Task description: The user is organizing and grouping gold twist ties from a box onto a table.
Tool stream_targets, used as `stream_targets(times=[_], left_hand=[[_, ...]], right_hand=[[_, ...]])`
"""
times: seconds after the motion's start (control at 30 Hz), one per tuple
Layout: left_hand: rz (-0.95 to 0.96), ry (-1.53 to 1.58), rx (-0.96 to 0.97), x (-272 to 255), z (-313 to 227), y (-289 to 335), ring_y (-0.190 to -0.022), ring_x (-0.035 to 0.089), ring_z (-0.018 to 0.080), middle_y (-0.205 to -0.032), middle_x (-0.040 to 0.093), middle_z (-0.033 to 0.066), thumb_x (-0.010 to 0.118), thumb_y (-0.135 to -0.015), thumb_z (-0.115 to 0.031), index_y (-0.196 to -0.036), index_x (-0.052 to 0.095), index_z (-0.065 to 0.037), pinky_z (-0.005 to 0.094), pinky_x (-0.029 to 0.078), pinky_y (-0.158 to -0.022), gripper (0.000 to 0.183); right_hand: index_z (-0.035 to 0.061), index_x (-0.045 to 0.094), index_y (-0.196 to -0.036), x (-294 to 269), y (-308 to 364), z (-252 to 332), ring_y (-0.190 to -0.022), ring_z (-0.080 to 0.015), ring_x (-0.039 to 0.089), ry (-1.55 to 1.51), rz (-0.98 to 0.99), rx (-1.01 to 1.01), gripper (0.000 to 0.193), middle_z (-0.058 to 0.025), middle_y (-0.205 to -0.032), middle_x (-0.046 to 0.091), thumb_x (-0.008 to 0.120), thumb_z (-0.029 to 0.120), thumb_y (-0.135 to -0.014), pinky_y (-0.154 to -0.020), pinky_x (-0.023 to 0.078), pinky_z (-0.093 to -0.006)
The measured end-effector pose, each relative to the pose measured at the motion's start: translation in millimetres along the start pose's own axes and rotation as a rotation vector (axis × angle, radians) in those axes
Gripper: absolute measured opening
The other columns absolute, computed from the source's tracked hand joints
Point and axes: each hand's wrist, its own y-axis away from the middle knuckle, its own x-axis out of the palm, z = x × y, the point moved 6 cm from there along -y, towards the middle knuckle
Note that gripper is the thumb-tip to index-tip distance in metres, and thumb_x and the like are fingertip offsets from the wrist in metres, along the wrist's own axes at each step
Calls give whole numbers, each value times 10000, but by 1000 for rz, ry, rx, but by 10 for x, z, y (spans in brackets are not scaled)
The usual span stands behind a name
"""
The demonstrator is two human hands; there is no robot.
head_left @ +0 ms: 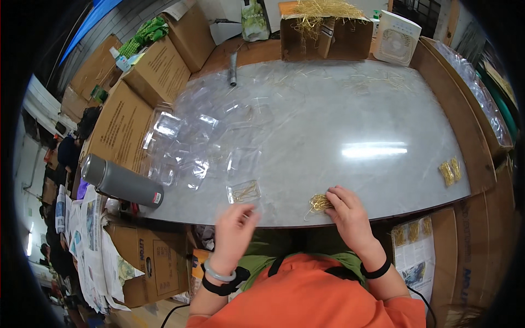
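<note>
Gold wire clips (319, 203) pinched loosely by right hand (347, 210): light, springy, tangle-prone; left hand (235, 224) blurred, grip unclear, beside thin clear tray (244, 191).

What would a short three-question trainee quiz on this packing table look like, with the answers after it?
1. True or false: the right hand rests on a small bundle of gold wire pieces at the table's near edge.
2. What lies just beyond the left hand? A) a clear plastic case holding gold pieces B) a pair of scissors C) a roll of tape
3. Fill in: the grey flask lies on its ____ at the table's left corner.

Key: 1 true; 2 A; 3 side.
</note>
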Motion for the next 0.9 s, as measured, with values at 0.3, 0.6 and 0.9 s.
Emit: stream_targets(times=[0.3, 0.6, 0.9], left_hand=[[-7, -241, 517, 843, -443, -73, -867, 586, 306, -861, 612, 79, 778, -814, -165, -860, 698, -70, 421, 479, -752, 132], [92, -256, 671, 970, -514, -350, -876, 581, 318, -876, 611, 89, 730, -837, -104, -865, 666, -58, 420, 476, -776, 84], [28, -187, 588, 775, -449, -240, -877, 598, 314, -885, 622, 92, 747, -843, -135, -941, 701, -52, 414, 487, -755, 137]], right_hand=[[21, 594, -1255, -14, -41, 7, -1179, -357, 594, -14, 42, -60, 495, -148, -1258, 621, 760, 18, -789, -972, 515, -439], [23, 517, -1366, -3, -48, -1, -1151, -367, 607, -38, 76, -64, 604, -175, -1346, 574, 747, 6, -808, -942, 535, -422], [22, 560, -1302, 53, 8, -33, -1175, -370, 601, -46, 55, 1, 494, -174, -1340, 575, 721, 3, -836, -963, 531, -430]])
